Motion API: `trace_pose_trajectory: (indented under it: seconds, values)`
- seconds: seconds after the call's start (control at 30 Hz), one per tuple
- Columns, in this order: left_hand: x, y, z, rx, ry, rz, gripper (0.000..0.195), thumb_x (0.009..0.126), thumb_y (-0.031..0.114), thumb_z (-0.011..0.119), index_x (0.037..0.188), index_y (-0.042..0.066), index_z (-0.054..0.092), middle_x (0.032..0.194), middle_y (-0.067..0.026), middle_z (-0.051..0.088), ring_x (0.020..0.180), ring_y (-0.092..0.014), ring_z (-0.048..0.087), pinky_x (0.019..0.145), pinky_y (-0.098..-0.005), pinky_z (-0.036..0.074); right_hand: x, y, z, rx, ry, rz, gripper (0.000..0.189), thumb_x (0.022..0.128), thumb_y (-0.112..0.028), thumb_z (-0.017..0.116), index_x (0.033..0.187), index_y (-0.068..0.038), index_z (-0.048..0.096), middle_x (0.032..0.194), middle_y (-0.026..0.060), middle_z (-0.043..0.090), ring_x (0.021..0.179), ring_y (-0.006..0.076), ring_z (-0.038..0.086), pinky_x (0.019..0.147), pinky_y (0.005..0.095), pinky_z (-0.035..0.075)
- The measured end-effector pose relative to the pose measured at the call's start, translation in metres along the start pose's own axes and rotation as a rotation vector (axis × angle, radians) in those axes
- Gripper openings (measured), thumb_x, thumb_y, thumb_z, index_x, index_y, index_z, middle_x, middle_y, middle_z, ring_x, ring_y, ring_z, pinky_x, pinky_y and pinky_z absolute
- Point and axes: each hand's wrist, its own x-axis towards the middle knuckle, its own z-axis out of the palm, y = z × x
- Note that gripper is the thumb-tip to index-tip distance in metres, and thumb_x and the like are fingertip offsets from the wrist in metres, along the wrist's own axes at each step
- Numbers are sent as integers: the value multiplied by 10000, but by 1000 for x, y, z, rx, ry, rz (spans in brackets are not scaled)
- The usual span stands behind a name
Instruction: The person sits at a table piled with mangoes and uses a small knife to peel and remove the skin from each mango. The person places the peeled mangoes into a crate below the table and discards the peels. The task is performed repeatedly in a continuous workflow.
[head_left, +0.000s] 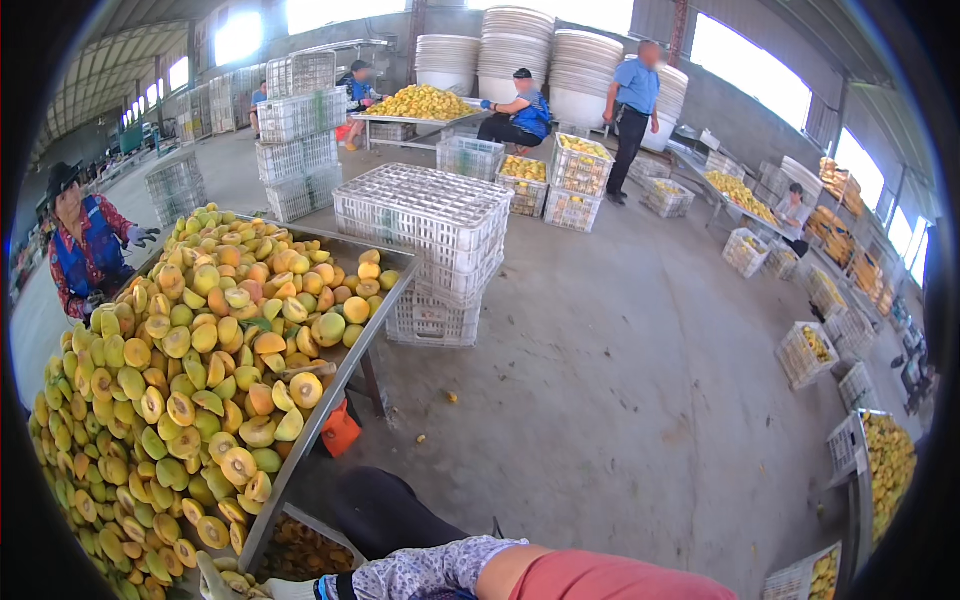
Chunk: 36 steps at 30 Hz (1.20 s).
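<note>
At the bottom left edge, my right hand (217, 583) wears a pale glove, and a flowered sleeve cover is on the forearm. Cut yellow peach halves (238, 580) show between its thumb and fingers; whether they are gripped I cannot tell. The hand is beside a metal-rimmed table (341, 379) heaped with peach halves (225, 322), many green-skinned, some cut side up. A brown stick-like piece (311, 370) lies on the heap. Below the table edge, a container (352, 546) holds dark brownish pieces. My left hand is out of view.
Stacked white plastic crates (424, 217) stand beyond the table. An orange bag (341, 431) is near its leg. Across the table sits a gloved person (86, 240); another person (634, 112) stands farther back. Fruit-filled crates (806, 352) line the right. My dark-clothed knee (390, 510) is beside the table.
</note>
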Motion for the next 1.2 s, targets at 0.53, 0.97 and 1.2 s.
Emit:
trace_pose_trajectory:
  seconds: [0.53, 0.97, 1.2]
  values:
    - [7, -10, -5, -34, -104, 111, 492, 1038, 478, 594, 900, 15, 684, 679, -34, 601, 569, -133, 528, 559, -258, 446, 6, 1, -11, 229, -195, 80, 473, 1076, -459, 466, 1000, -46, 682, 774, 29, 684, 729, 188, 640, 712, 356, 502]
    - [-28, 16, 19, 43, 54, 233, 576, 1037, 520, 560, 841, -12, 661, 684, -25, 569, 584, -128, 484, 578, -263, 406, -13, -23, -14, 393, -263, 236, 501, 1079, -485, 439, 952, -75, 697, 676, 8, 637, 612, 162, 610, 587, 338, 470]
    - [-14, 7, -7, 36, -114, 123, 572, 1026, 520, 567, 845, -14, 669, 702, -79, 608, 595, -150, 526, 610, -291, 452, -35, -50, -28, 361, -295, 259, 497, 1069, -472, 497, 871, -74, 720, 649, 46, 612, 517, 190, 573, 514, 371, 465]
